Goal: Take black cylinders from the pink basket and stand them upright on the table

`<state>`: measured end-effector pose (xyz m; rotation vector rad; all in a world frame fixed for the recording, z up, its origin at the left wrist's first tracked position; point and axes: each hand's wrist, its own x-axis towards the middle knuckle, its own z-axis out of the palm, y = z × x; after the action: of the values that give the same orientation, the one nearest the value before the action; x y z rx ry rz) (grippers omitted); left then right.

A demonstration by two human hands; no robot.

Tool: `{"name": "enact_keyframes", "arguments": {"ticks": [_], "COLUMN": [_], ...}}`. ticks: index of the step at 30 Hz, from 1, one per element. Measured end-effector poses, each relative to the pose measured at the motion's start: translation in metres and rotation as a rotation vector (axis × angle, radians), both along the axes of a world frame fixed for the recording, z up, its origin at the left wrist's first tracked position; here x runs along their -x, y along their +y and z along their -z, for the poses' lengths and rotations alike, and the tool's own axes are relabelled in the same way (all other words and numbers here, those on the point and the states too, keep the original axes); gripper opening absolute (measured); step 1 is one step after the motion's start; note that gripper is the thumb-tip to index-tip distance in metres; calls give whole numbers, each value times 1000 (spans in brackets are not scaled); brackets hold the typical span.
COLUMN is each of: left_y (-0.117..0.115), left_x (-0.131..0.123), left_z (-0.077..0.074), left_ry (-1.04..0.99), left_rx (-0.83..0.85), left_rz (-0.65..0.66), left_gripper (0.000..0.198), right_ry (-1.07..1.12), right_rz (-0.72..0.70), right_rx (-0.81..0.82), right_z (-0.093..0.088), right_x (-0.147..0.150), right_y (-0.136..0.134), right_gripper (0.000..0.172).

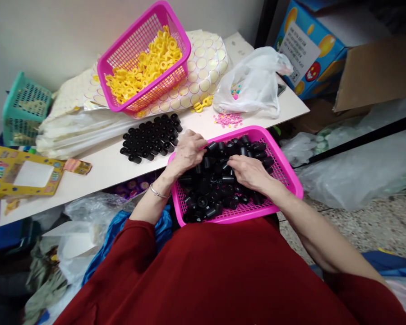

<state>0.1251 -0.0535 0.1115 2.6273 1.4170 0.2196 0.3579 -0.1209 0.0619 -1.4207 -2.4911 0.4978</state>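
A pink basket (292, 180) full of loose black cylindrical parts (203, 185) rests against my body at the table's front edge. Over its left back corner is my left hand (190, 151), fingers curled at the black parts; what they grip, if anything, is hidden. My right hand (248, 171) reaches into the basket's middle right, its fingertips pinched together at a black part. On the table, left of the basket, several black parts (150, 137) stand upright, packed close together in rows.
Behind stands a second pink basket (110, 76) of yellow parts (145, 67). A white plastic bag (253, 81) and small pink pieces (228, 119) lie at right. A yellow box (23, 174) sits left; a blue carton (311, 49) stands back right.
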Motion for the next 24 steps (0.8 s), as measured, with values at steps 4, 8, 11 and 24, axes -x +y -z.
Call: {"name": "enact_keyframes", "arguments": {"ticks": [4, 8, 11, 24], "left_y": [-15, -22, -23, -44], "left_x": [-27, -40, -42, -67], "left_z": [1, 11, 16, 2], "left_ry": [102, 261, 251, -589], "left_rx": [163, 127, 95, 633], "left_rz": [327, 361, 317, 97], "left_gripper": [27, 29, 26, 38], "right_ry": [-240, -281, -61, 1269], "right_rz": [-131, -124, -7, 448], "right_rx": [63, 70, 84, 200], "right_z": [1, 0, 0, 8], "right_x": [25, 22, 4, -14], "right_y": [17, 17, 8, -40], "right_gripper": [35, 30, 20, 47]}}
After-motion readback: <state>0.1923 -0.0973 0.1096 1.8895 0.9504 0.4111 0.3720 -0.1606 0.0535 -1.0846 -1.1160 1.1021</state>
